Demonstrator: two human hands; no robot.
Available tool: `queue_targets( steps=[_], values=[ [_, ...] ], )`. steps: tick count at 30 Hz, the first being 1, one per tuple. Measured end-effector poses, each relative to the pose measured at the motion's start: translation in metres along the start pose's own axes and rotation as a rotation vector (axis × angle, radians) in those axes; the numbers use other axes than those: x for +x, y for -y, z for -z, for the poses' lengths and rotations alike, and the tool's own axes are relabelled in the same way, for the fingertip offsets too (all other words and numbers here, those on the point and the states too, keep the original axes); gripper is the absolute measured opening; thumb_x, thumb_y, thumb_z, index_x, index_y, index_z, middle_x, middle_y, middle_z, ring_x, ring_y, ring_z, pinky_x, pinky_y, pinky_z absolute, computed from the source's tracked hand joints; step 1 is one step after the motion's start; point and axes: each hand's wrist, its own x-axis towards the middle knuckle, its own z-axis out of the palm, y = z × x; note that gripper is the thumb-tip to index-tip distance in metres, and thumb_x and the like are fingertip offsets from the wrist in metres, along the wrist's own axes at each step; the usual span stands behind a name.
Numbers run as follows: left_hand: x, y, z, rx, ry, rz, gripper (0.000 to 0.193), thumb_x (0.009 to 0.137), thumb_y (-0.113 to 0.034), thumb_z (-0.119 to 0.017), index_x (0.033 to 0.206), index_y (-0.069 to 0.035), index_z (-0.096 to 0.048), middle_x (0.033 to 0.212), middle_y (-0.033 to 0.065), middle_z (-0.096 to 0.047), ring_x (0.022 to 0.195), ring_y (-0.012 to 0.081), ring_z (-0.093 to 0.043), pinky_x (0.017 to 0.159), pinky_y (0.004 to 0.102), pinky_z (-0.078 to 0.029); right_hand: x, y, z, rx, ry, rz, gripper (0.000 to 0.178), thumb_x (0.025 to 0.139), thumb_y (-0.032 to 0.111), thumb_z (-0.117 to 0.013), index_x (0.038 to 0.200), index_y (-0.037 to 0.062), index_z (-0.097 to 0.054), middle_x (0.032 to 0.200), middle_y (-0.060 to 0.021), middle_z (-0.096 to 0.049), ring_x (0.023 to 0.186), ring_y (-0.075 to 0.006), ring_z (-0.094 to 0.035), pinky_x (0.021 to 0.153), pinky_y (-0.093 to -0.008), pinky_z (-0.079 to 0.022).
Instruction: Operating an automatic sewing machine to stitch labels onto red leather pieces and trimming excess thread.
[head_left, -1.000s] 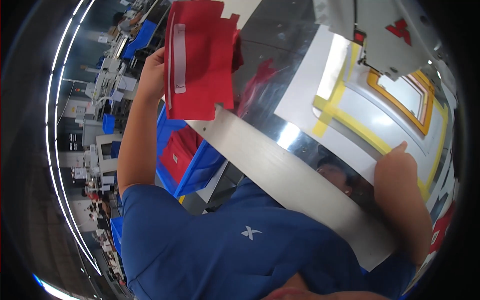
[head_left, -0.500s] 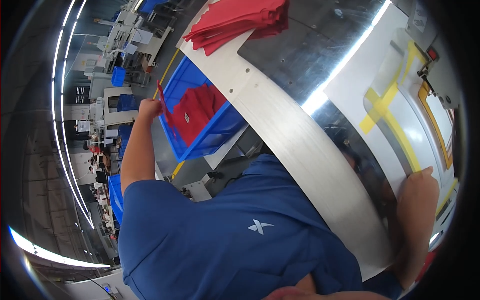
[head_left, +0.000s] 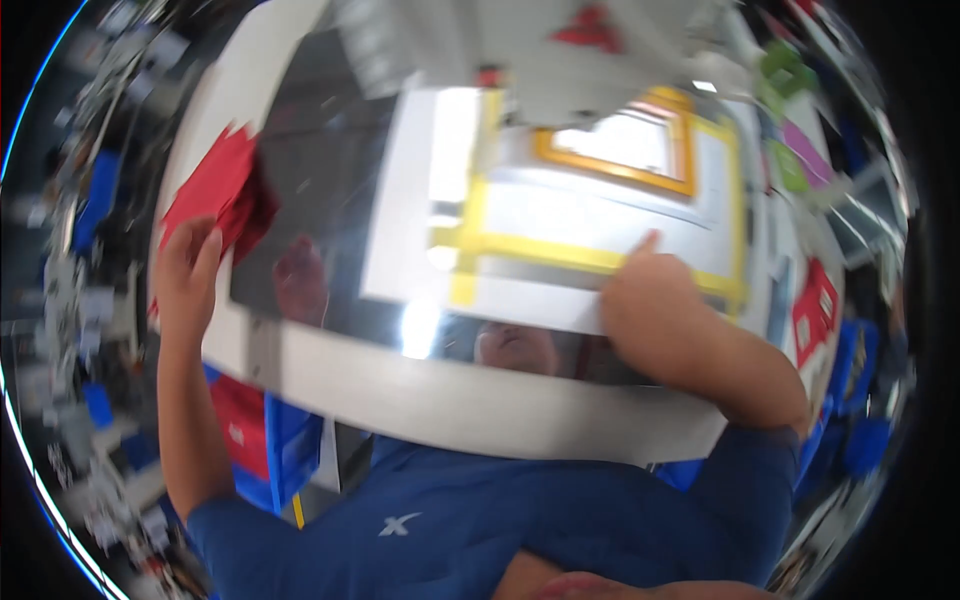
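Observation:
My left hand [head_left: 188, 265] is at the near end of a stack of red fabric pieces [head_left: 215, 190] on the left of the table. Its fingers look closed on a red fabric piece; a sliver of red shows beside the wrist, and motion blurs the rest. On the right, my right hand [head_left: 655, 305] rests on the near edge of a white template board [head_left: 600, 222] bordered with yellow tape [head_left: 545, 250]. One finger stretches forward over the board, the others are mostly hidden, and no object shows in it. An orange-yellow frame [head_left: 615, 175] lies on the board beyond.
Below the table's left front edge is a blue bin [head_left: 290, 450] with red fabric [head_left: 238, 425] in it. A pale machine body [head_left: 600, 60] overhangs the far side. Green items [head_left: 785, 75] and a red-and-white piece [head_left: 815, 312] lie at the right.
My left hand has come from above the blue bin to the red stack on the table. The view has swung right, and my right hand stays on the board's near edge.

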Motion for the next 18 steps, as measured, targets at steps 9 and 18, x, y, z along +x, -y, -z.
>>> queue_targets(
  steps=[9,18],
  values=[
    [0.008,-0.208,-0.203,-0.004,0.586,-0.965,0.036,0.090,-0.013,-0.082,0.124,-0.005,-0.074,0.116,0.0152,-0.074,0.110,0.0360,-0.069,0.097,0.0453,-0.052,-0.051,-0.054,-0.066,0.578,-0.577,-0.355,0.022,0.095,0.025,-0.070,0.098,0.0031,-0.068,0.107,-0.0226,-0.073,0.082,-0.0390,-0.074,0.073,-0.0470,-0.058],
    [0.001,-0.227,-0.263,-0.223,0.591,-1.180,0.042,0.084,-0.014,-0.087,0.123,-0.004,-0.073,0.110,0.0136,-0.070,0.101,0.0340,-0.067,0.091,0.0462,-0.051,-0.104,-0.128,-0.185,0.747,-0.832,-1.243,0.034,0.095,0.034,-0.080,0.095,0.0012,-0.071,0.093,-0.0167,-0.071,0.087,-0.0348,-0.072,0.079,-0.0459,-0.056]
  ],
)
